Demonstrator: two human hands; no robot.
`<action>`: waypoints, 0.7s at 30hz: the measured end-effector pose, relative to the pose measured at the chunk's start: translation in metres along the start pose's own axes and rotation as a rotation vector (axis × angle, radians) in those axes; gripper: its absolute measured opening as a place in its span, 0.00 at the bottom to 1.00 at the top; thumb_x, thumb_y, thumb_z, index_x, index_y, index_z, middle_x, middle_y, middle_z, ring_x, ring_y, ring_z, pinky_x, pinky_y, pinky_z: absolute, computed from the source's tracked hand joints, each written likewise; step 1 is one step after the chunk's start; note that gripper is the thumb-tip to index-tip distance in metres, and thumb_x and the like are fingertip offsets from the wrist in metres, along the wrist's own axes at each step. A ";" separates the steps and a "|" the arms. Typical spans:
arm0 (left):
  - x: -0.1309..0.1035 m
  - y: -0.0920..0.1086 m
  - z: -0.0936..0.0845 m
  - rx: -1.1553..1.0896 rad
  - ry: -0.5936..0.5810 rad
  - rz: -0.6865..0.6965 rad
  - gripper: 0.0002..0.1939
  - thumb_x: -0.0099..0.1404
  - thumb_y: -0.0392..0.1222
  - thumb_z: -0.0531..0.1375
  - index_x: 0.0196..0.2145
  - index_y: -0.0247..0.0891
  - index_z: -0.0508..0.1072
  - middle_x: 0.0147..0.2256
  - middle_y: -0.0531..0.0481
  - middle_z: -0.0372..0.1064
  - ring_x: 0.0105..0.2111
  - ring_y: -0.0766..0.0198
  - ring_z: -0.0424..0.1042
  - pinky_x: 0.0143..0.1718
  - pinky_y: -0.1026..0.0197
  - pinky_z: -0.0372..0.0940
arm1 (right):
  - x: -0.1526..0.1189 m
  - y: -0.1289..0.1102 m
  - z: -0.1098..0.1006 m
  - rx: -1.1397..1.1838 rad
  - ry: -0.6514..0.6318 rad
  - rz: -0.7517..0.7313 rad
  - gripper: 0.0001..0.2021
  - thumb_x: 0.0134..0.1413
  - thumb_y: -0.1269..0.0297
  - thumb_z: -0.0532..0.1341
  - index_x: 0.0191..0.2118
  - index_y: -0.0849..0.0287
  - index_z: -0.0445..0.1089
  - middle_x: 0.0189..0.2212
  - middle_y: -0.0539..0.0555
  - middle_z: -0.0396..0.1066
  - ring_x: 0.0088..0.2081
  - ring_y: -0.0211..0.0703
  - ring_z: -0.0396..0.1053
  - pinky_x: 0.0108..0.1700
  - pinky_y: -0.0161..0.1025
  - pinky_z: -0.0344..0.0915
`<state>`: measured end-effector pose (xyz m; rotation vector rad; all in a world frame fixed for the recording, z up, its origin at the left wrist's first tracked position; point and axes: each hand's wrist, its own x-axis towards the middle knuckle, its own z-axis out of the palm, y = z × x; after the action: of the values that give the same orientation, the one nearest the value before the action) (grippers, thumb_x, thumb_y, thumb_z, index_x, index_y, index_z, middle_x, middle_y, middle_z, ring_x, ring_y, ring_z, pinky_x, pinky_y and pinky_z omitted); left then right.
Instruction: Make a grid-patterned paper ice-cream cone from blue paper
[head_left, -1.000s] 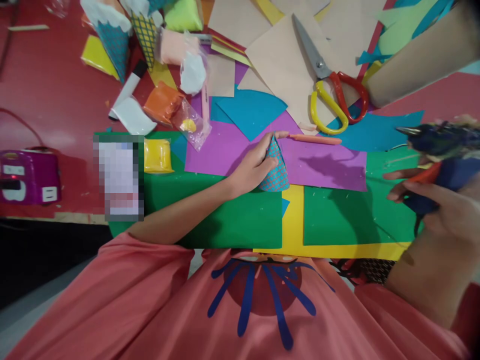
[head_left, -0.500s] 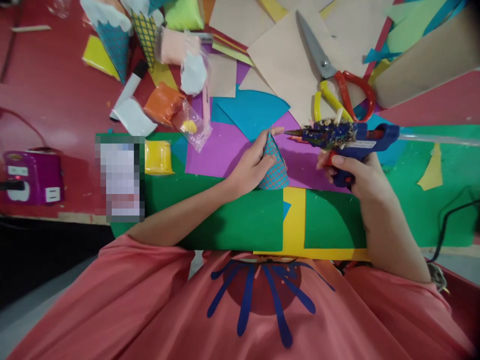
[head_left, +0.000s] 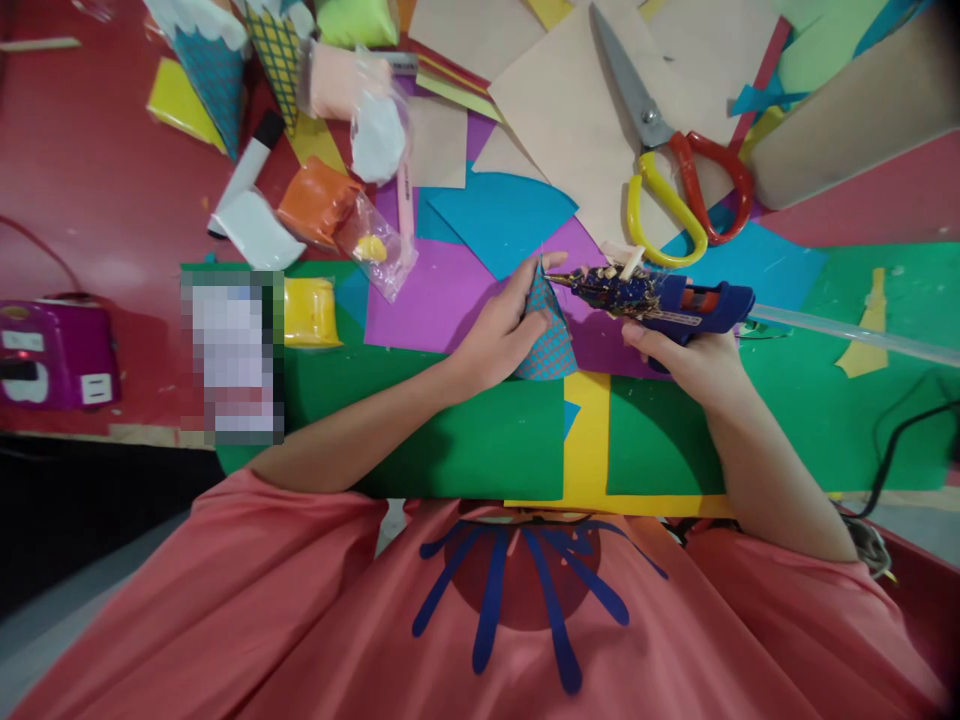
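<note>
Blue cone: a small paper cone (head_left: 553,338) with a teal and red lattice print stands tip up on the purple sheet (head_left: 442,300), at the edge of the green sheet (head_left: 465,430).
Left hand: the left hand (head_left: 501,335) wraps the cone from its left side, its grip closed on it, forefinger laid up by the tip.
Right hand: the right hand (head_left: 686,355) has its grip closed around the handle of a blue glue gun (head_left: 660,297).
Glue gun: it lies level, nozzle pointing left and just beside the cone's tip; whether they touch, I cannot tell. A clear glue stick (head_left: 847,335) juts from its back.
Counter: the red counter (head_left: 97,200) carries paper scraps, scissors (head_left: 667,170) beyond the gun, and a yellow packet (head_left: 311,312).
</note>
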<state>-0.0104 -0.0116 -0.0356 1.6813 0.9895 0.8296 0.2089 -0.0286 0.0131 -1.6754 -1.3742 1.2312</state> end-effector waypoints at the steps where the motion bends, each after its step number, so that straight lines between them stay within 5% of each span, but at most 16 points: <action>1: 0.000 0.001 0.000 -0.006 0.001 -0.007 0.23 0.70 0.43 0.47 0.62 0.42 0.56 0.60 0.46 0.63 0.63 0.57 0.61 0.60 0.53 0.60 | 0.000 -0.001 0.001 -0.008 0.003 0.000 0.16 0.39 0.52 0.71 0.27 0.54 0.67 0.34 0.55 0.77 0.42 0.54 0.76 0.44 0.49 0.74; 16: 0.001 0.005 -0.002 -0.053 -0.015 -0.059 0.24 0.67 0.39 0.49 0.61 0.41 0.57 0.61 0.46 0.61 0.63 0.58 0.60 0.62 0.53 0.58 | -0.002 -0.007 0.002 -0.026 -0.062 0.015 0.11 0.44 0.57 0.68 0.35 0.55 0.76 0.34 0.52 0.80 0.40 0.54 0.78 0.40 0.47 0.77; 21: 0.000 0.005 0.000 -0.031 0.006 -0.060 0.22 0.70 0.41 0.47 0.60 0.42 0.57 0.56 0.46 0.67 0.53 0.59 0.70 0.53 0.56 0.65 | -0.001 -0.006 0.000 0.002 -0.089 0.025 0.12 0.42 0.58 0.68 0.36 0.54 0.77 0.36 0.51 0.80 0.41 0.52 0.78 0.41 0.46 0.78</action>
<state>-0.0094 -0.0119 -0.0309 1.6161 1.0214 0.8076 0.2072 -0.0279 0.0185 -1.6584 -1.4078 1.3355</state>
